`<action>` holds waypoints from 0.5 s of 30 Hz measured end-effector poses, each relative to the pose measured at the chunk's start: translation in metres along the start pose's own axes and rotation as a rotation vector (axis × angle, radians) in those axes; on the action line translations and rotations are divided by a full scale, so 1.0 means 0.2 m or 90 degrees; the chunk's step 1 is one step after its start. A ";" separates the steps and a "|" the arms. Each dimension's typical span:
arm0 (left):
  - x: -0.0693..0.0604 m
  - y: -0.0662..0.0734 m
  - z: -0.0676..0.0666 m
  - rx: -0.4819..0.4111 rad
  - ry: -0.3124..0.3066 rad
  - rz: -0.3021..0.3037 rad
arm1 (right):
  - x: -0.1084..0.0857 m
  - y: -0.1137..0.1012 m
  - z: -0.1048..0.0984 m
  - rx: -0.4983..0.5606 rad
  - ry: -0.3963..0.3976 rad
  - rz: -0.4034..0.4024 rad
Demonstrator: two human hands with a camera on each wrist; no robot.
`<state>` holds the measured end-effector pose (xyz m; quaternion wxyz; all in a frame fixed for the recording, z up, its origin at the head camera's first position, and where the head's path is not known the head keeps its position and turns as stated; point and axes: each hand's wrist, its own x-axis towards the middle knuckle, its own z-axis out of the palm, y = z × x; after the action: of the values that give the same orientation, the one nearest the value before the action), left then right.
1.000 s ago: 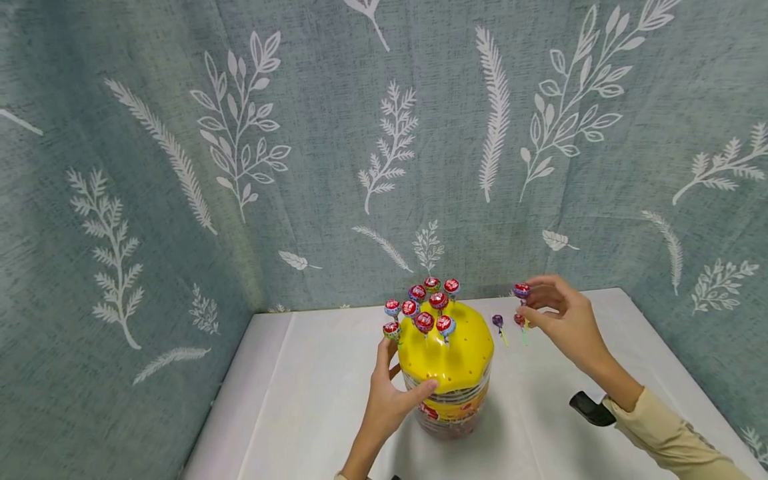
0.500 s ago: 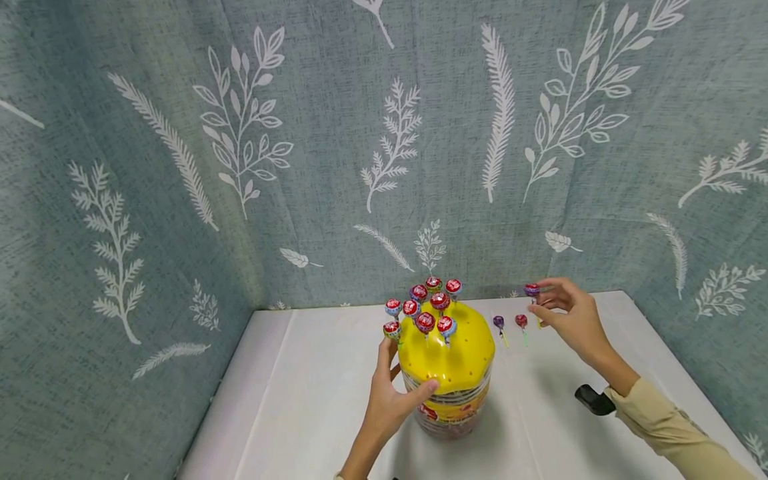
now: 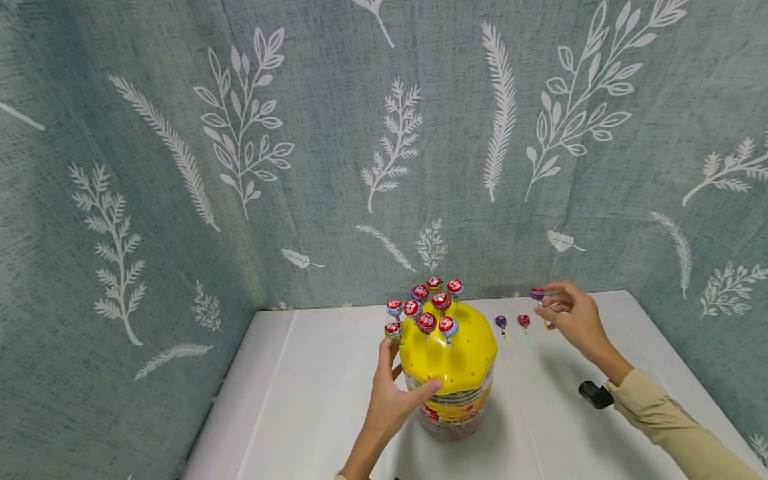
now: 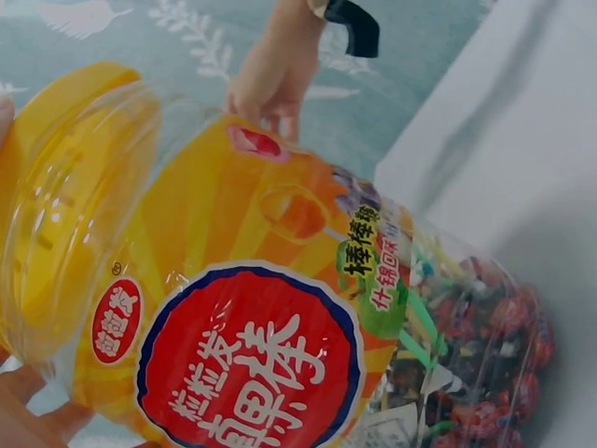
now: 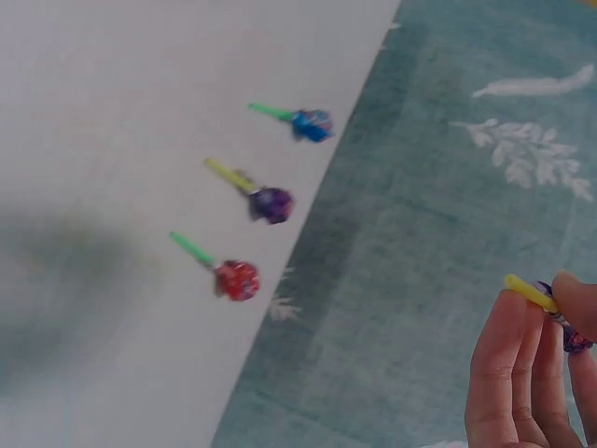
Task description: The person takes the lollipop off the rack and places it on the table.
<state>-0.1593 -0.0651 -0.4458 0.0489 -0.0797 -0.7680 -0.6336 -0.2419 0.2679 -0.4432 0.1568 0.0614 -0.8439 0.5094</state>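
Note:
A clear jar [image 4: 252, 308] with a yellow lid [image 3: 447, 353] stands upright on the table in the head view, several lollipops [image 3: 426, 323] sticking up from the lid's rear and left part. My left hand [image 3: 387, 403] grips the lid's edge, thumb at the front and fingers round the left side. To the right of the jar, my right hand [image 3: 579, 323] pinches a purple lollipop [image 3: 537, 294] by its yellow stick [image 5: 530, 292], above the table. More wrapped lollipops show inside the jar through its clear lower wall in the left wrist view.
On the white table [image 3: 324, 373], right of the jar, lie a purple lollipop [image 3: 501, 323] and a red one [image 3: 524, 321]. A blue lollipop [image 5: 312, 125] lies beside them in the right wrist view. Patterned green cloth [image 3: 324, 167] hangs behind the table.
My right hand has moved a little to the right with the purple lollipop, away from the red one lying on the table. My left hand stays on the lid.

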 end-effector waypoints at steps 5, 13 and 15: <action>0.00 0.00 0.00 0.006 0.001 -0.006 | 0.01 0.07 0.01 -0.008 0.002 0.045; 0.00 -0.01 0.01 0.001 -0.002 0.000 | 0.05 0.17 0.03 -0.046 -0.004 0.070; 0.00 -0.02 0.01 -0.004 -0.005 0.005 | 0.06 0.20 0.04 -0.062 -0.007 0.069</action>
<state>-0.1596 -0.0640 -0.4492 0.0476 -0.0853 -0.7659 -0.6356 -0.2651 0.2808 -0.4751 0.1273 0.0108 -0.8706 0.4752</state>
